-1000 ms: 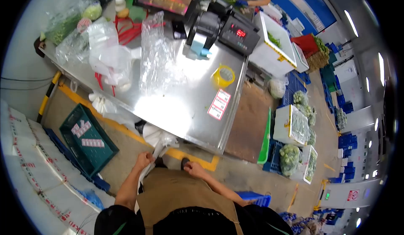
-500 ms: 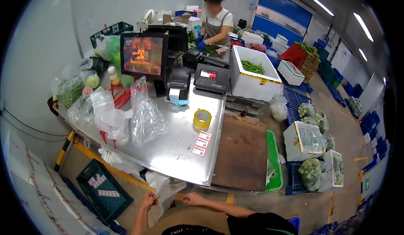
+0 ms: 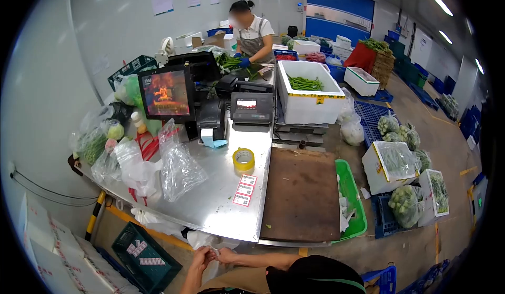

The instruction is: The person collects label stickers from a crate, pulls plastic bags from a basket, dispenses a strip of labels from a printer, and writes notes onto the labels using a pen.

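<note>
Two hands nearly meet: the left hand (image 3: 202, 257) pinches a white plastic bag (image 3: 201, 239); whether the right hand (image 3: 226, 255) grips too, I cannot tell. Beyond the left, nearer hand, the bag bunches, its length running between them toward the body.

Plastic bag (image 3: 201, 239) right at fingers (image 3: 223, 254); metal table (image 3: 221, 210) dead ahead. On it, just beyond fingers: barcode labels (image 3: 243, 190), then tape roll (image 3: 243, 160), printer (image 3: 211, 121), scale display (image 3: 251, 110). Ahead-left: second bag (image 3: 180, 166), monitor (image 3: 165, 94) behind. Left of fingers, on floor: crate (image 3: 163, 274). Ahead-right: platform (image 3: 302, 194), tub (image 3: 357, 217) alongside, foam box (image 3: 310, 110) farther, beans (image 3: 306, 83) inside.
</note>
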`<action>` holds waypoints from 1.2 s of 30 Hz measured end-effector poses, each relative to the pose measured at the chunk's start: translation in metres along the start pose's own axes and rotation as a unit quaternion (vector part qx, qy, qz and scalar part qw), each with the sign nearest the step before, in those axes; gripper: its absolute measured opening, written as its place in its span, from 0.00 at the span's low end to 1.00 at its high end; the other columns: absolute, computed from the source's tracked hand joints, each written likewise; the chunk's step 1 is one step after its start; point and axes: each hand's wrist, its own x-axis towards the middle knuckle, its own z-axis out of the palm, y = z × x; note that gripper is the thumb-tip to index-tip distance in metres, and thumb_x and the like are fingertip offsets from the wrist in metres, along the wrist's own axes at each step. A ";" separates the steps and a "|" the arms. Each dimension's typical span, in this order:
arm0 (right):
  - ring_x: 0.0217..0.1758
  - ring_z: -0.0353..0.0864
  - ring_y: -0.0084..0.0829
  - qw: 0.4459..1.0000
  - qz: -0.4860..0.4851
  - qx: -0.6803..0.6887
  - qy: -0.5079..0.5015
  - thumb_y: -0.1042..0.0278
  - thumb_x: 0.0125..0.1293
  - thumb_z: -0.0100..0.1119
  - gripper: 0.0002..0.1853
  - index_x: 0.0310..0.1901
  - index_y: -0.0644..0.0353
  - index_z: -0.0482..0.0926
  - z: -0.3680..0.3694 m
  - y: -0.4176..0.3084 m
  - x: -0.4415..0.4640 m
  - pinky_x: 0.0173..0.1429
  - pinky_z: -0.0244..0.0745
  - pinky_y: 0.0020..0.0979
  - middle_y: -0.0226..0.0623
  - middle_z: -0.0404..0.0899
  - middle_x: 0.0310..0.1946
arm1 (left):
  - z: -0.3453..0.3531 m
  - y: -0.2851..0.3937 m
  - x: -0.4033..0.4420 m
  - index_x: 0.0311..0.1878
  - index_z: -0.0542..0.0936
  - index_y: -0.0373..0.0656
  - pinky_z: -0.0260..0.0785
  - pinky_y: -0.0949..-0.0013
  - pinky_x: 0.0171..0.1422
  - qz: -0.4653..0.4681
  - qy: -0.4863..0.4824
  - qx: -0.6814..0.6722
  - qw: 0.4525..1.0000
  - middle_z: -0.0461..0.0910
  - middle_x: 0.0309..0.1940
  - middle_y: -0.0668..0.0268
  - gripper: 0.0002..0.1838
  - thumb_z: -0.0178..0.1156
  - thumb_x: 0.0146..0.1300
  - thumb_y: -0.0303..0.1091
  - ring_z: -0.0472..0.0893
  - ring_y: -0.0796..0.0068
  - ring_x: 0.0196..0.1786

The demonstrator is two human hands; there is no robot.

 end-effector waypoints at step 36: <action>0.47 0.79 0.55 0.942 -0.156 -0.298 0.001 0.53 0.60 0.57 0.21 0.40 0.68 0.78 -0.018 -0.015 -0.039 0.50 0.74 0.47 0.53 0.80 0.41 | -0.093 -0.044 -0.110 0.48 0.73 0.40 0.75 0.59 0.41 -0.001 0.176 0.014 0.984 0.79 0.39 0.61 0.15 0.58 0.67 0.40 0.80 0.64 0.39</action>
